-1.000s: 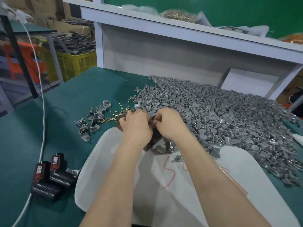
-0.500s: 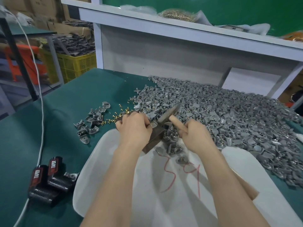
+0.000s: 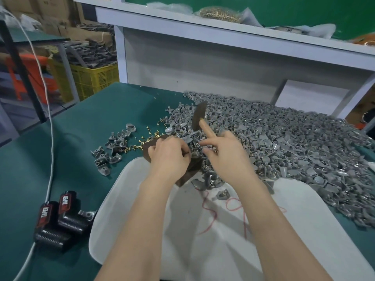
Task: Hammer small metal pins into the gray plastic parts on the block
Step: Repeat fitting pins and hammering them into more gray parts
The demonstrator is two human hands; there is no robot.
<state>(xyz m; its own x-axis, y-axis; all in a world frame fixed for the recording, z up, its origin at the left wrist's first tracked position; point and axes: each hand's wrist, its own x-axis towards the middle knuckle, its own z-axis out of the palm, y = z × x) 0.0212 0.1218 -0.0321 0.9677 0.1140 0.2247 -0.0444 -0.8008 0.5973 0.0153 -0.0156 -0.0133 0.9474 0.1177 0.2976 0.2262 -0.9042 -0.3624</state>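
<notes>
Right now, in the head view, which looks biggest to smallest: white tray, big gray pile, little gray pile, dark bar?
1. white tray and big gray pile: about alike, and the tray is nearer, so tied.
2. little gray pile.
3. dark bar.

The block (image 3: 193,168) lies behind the tray (image 3: 203,240), cluster (image 3: 113,147) left (pins (image 3: 142,139) between), heap (image 3: 284,142) right

Bare green bench (image 3: 60,159) at left of frame; gray parts pile (image 3: 284,142) blocks right; two black tools (image 3: 60,222) lower left.
</notes>
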